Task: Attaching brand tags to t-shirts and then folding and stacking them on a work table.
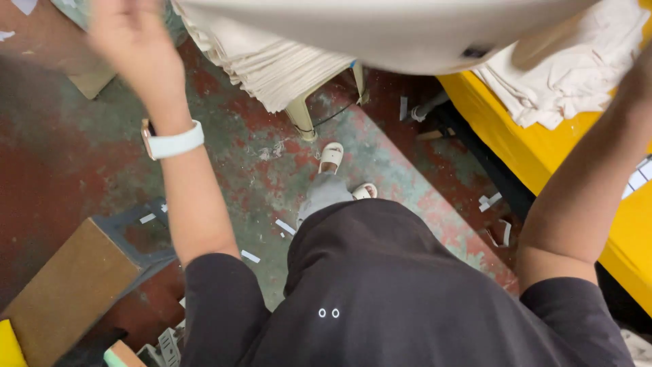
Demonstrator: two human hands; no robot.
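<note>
You are looking straight down at your own legs and the worn red and green floor (81, 163). Your left hand (129, 37) is up high near the top left, blurred, with a white watch (173, 143) on the wrist. The fingers look loosely spread, and I cannot tell if they pinch anything. Your right hand (638, 75) runs off the right edge, so I cannot tell how it is set either.

Across the top, between your two arms, hangs a big cream cloth sheet (380, 34). It looks soft and light and floppy (it will sag and fold if you hold it in only one spot). The best places to hold it seem to be its far corners or edges, one in each hand, spread wide.

Under it sits a neat stack of folded cloth (272, 71) on a pale stool. More loose cloth (564, 75) lies on the yellow table (543, 153) at your right. Paper scraps dot the floor.
</note>
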